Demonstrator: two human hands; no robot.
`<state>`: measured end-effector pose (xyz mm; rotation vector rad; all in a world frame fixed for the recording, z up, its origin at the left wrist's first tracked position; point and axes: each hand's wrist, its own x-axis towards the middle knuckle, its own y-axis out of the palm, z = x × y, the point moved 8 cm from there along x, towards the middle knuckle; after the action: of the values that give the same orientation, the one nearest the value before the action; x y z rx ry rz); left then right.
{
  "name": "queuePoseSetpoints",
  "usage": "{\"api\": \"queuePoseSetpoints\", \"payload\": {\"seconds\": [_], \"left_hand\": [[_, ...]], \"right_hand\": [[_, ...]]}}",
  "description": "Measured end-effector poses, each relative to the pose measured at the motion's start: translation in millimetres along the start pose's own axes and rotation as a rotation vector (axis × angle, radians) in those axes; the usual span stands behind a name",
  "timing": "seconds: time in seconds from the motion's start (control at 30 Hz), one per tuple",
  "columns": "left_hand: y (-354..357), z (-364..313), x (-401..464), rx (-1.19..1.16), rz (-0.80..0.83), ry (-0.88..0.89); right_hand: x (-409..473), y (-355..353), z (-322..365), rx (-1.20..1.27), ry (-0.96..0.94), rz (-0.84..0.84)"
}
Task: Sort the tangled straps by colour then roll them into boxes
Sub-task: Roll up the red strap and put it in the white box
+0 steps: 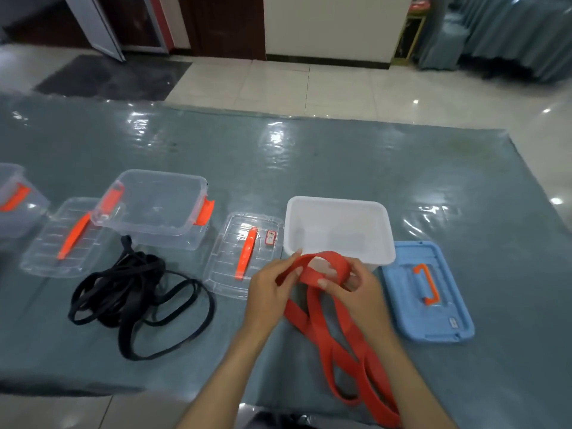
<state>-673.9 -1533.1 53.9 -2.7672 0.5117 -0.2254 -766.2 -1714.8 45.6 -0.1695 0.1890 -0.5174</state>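
Holding a red strap (325, 317), both hands meet just in front of the white box (339, 226). Left hand (269, 292) pinches one side of a small red loop, fingers curled on it. Right hand (356, 289) grips the other side, thumb on top of the band. The loop sits between the 2 hands, a bit above the table (309, 156). The rest of the red strap hangs down from the grip and trails toward the near edge of the table, w/ long loops crossing over each other.

Left of the grip lies a clear lid (244, 255) w/ an orange handle. It has a small red-edged sticker (270, 237), but the writing is too blurry to read. Further left is a messy pile of black straps (136, 298), lying loose. Behind that pile stands a clear box (154, 209) w/ orange clips. Another clear lid (62, 239) lies left of it, & part of one more clear box (15, 199) shows at the edge.

Right of the grip lies a blue lid (430, 292) w/ an orange handle. It has a tiny white label (453, 322), also too small to read.
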Motion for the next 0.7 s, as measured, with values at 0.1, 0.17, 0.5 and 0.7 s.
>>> {"api": "queuePoseSetpoints", "payload": {"seconds": [0.1, 0.17, 0.5, 0.7], "left_hand": [[-7.8, -21.2, 9.5, -0.134, -0.059, 0.002], [-13.5, -37.1, 20.4, -0.245, -0.087, -0.007], [-41.2, -129.0, 55.2, -0.439, -0.018, 0.151], [-57.8, -191.1, 62.0, -0.462, 0.093, 0.309]], "right_hand": [[9.0, 4.1, 49.2, 0.051, -0.12, 0.029], [18.5, 12.6, 79.4, 0.041, -0.205, 0.062], [33.7, 22.3, 192.6, 0.015, -0.387, 0.025], [29.8, 12.6, 254.6, -0.069, -0.513, -0.136]]}}
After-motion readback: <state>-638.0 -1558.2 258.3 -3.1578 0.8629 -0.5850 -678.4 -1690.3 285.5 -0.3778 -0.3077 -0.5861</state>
